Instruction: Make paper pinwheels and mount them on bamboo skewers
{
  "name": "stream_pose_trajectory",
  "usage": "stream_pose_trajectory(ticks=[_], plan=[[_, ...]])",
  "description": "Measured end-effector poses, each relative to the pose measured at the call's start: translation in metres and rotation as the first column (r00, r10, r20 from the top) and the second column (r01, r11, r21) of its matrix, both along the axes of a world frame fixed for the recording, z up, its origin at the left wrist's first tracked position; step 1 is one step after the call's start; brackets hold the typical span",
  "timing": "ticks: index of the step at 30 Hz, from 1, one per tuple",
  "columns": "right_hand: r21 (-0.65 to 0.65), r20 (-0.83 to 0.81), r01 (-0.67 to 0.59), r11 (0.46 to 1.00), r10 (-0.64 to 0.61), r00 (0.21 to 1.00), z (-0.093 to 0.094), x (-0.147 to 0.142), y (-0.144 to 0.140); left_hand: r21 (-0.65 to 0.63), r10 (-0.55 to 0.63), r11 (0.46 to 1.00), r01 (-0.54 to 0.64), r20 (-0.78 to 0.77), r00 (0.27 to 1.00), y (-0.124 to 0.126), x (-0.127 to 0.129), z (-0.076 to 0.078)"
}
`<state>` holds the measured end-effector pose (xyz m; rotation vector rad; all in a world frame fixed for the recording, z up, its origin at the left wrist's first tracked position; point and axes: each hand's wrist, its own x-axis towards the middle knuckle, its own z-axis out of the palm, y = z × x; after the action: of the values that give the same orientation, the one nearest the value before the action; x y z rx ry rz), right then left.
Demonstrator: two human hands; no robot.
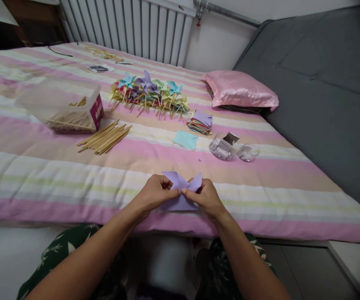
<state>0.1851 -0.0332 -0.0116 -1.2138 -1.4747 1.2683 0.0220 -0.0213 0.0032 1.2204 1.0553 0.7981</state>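
A purple paper sheet with its corners folded up toward the middle rests at the near edge of the striped bed. My left hand pinches its left side and my right hand pinches its right side, fingertips meeting at the centre. A single light blue paper square lies further back, with a stack of coloured paper squares behind it. A heap of finished paper pinwheels on sticks lies beyond that.
A loose bundle of wooden sticks lies left of centre, next to a clear plastic box holding more sticks. Two small clear containers sit right of the blue square. A pink pillow and a grey headboard are at the right.
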Motion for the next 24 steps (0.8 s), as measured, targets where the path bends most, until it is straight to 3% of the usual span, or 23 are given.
stream_pose_trajectory(ticks=[9,18,24], plan=[[-0.035,-0.035,0.065,0.997,-0.066,0.997,-0.0048,-0.0003,0.0003,-0.049,0.072,0.996,-0.072,0.015,0.997,0.0002,0.0007,0.0015],[-0.163,-0.32,0.081,0.983,-0.13,0.938,-0.0048,-0.0035,0.0007,-0.101,0.156,0.983,-0.151,0.034,0.987,0.0003,-0.0001,0.0005],[-0.132,-0.316,0.143,0.981,-0.179,0.932,-0.0035,-0.0028,0.0021,-0.126,0.161,0.98,-0.156,0.035,0.986,0.0008,-0.0011,-0.0006]])
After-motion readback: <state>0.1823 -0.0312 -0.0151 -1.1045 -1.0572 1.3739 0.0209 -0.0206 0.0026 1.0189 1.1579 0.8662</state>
